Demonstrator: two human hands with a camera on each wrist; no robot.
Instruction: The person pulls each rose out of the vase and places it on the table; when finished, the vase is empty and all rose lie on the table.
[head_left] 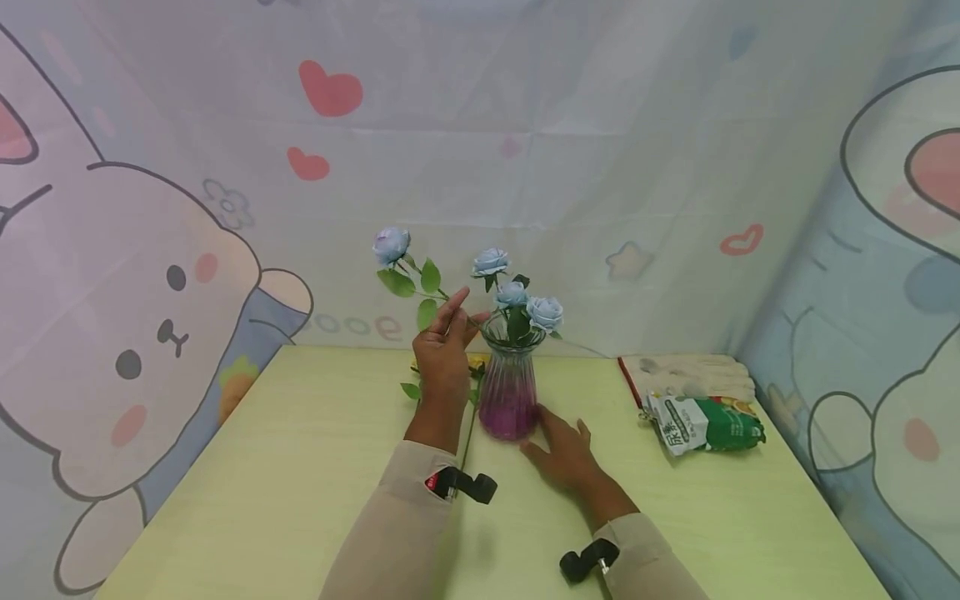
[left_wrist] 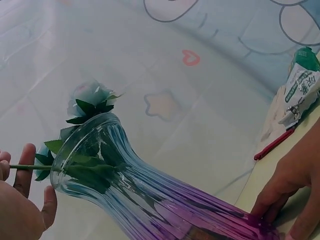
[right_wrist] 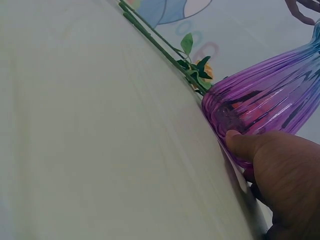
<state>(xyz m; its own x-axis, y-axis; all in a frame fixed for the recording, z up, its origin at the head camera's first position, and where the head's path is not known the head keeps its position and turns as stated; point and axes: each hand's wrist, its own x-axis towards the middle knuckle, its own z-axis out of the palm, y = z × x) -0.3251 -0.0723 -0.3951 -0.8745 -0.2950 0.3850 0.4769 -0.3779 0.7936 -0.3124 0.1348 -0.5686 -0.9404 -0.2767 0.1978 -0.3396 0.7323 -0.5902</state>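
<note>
Upright on the table stands a ribbed glass vase [head_left: 508,398], clear-blue at the mouth and purple at the base. Beside its rim my left hand [head_left: 442,358] pinches the green stem [left_wrist: 31,167] of a blue artificial rose [head_left: 392,246]; the bloom leans out to the left and the stem's other end enters the vase mouth. Blue roses [head_left: 545,313] stand in the vase, their heads above the rim. My right hand [head_left: 572,458] holds the vase low on its right side, the thumb [right_wrist: 239,142] against the purple glass and the other fingers partly hidden.
Yellow artificial roses [head_left: 477,364] with green stems [right_wrist: 157,46] lie on the table [head_left: 300,500] left of the vase, partly behind my left forearm. At the right are a green-and-white packet [head_left: 708,425] and a cream cloth item [head_left: 690,375] with a red edge. A printed curtain [head_left: 525,183] hangs behind.
</note>
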